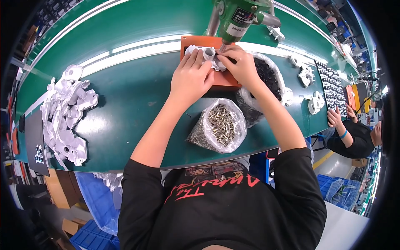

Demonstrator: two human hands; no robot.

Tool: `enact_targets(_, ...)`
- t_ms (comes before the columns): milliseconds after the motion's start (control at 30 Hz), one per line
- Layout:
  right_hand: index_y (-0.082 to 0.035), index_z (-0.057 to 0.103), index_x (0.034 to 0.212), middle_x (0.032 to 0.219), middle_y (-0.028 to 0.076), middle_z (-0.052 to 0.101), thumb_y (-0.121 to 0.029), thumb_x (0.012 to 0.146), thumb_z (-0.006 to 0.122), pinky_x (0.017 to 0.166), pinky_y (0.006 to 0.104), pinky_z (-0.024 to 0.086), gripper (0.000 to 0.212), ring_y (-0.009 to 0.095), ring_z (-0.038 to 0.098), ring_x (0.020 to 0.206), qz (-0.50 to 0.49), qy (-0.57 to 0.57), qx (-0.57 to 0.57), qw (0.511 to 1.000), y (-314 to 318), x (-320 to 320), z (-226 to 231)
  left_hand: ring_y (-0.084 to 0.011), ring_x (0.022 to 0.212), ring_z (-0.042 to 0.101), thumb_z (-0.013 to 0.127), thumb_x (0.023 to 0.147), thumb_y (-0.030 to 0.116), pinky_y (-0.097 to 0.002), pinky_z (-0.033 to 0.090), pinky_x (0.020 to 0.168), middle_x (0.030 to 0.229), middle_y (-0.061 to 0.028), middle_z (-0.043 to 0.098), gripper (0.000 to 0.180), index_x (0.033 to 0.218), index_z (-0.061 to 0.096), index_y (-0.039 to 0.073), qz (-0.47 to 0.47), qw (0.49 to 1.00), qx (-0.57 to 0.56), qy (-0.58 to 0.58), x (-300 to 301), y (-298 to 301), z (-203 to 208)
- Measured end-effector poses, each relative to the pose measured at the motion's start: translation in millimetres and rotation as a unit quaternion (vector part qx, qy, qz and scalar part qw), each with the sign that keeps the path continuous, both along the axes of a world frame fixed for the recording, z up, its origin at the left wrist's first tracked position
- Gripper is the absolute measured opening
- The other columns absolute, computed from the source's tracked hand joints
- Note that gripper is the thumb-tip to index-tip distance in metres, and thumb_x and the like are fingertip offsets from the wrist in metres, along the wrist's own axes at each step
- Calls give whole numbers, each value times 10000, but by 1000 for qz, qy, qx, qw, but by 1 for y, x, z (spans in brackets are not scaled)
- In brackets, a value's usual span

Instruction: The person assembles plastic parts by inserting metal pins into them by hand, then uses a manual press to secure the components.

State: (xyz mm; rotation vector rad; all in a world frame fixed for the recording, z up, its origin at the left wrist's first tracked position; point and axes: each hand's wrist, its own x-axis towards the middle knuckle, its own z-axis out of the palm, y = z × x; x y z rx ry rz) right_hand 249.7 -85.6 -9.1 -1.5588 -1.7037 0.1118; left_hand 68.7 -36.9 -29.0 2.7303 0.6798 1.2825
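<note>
A white plastic housing (209, 54) with an upright round collar lies on an orange base plate (225, 81) beneath a green press head (237, 21). My left hand (189, 81) holds the housing, its fingers over the left part and the thumb near the collar. Right of the collar, my right hand (241, 66) is closed in a pinch beside the press's lower tip; whatever lies between its fingertips is hidden. Nearer to me stands an open clear bag of small metal pins or screws (221, 125). Beside my right forearm is a bag of black small parts (266, 77).
White plastic parts (68, 116) are heaped on the left of the green table (125, 96). More white housings (316, 103) lie at right, near a tray of dark parts (331, 85). A co-worker's hands (334, 117) reach that tray. A blue bin (98, 200) stands below the table's edge.
</note>
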Motion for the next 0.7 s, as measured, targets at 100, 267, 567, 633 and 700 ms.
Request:
enact_targets(100,-31,702,899,914,98,678,-126,759,665,788,372,478,173,279,589,874,38,-111,65,991,-8,2,-1,-355,1033,587,630,740,163,-435,436,966,1064,-229,619,186,845,568,21,3,1000,3,-2,0,0,0)
enact_targets(267,-14,684,971,951,121,667,-123,775,638,872,387,440,229,285,553,992,47,-239,25,970,-18,-9,19,-355,1026,589,635,735,168,-429,435,967,1059,-227,622,202,849,568,15,4,1000,9,1,1,2,-1)
enact_targets(567,-23,655,925,889,133,641,-94,751,664,815,393,471,188,298,597,870,111,-171,-80,976,-57,-13,74,-344,1012,596,636,732,159,-418,446,954,1037,-219,628,187,832,560,21,6,999,30,-12,-1,2,-4)
enact_targets(633,-23,640,874,840,113,624,-71,732,669,770,382,480,153,278,598,852,180,-98,-162,965,-83,-29,76,-340,1015,594,633,737,160,-417,446,952,1032,-214,629,182,829,559,22,8,1000,26,-15,-1,3,-7)
enact_targets(700,-22,629,851,817,102,601,-63,717,666,742,377,481,145,277,588,825,216,-140,-195,946,-105,-47,67,-337,1017,592,630,741,160,-415,446,951,1027,-210,631,177,826,558,23,8,1000,24,-19,0,3,-8)
